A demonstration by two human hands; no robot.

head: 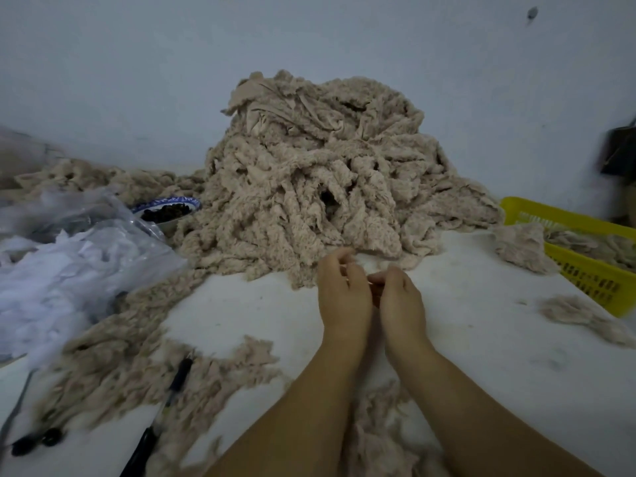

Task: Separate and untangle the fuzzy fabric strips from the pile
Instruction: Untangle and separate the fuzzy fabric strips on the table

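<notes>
- The white counter (464, 304) runs before me to a pale blue-grey wall (137, 63).
- A tall pile of beige fuzzy fabric strips (316, 173), tangled and heaped, stands mid-counter against that wall, its near edge spilling toward me.
- A clear plastic bag stuffed with white scraps (69, 270) lies at the far left, touching the pile's left skirt.
- A loose spread of the same beige fuzzy strips (137, 366) trails from the pile's left side down the counter, to the left of my forearms.
- A yellow slotted plastic basket (585, 270) sits at the right edge with beige strips inside, and a beige clump (523, 247) rests against its near wall.
- My left hand (340, 287) hovers just in front of the pile's near edge, fingers curled, its fingertips close to the fabric; I cannot tell whether it pinches anything.
- My right hand (399, 297) is beside it, knuckles up and fingers curled inward against the left hand; what it grips, if anything, is hidden.
- A blue-and-white bowl of dark pieces (168, 210) sits between the bag and the pile.
- A black pen (161, 414) lies on the loose strips, lower left.
- A small beige tuft (578, 315) lies alone near the basket's front corner.
</notes>
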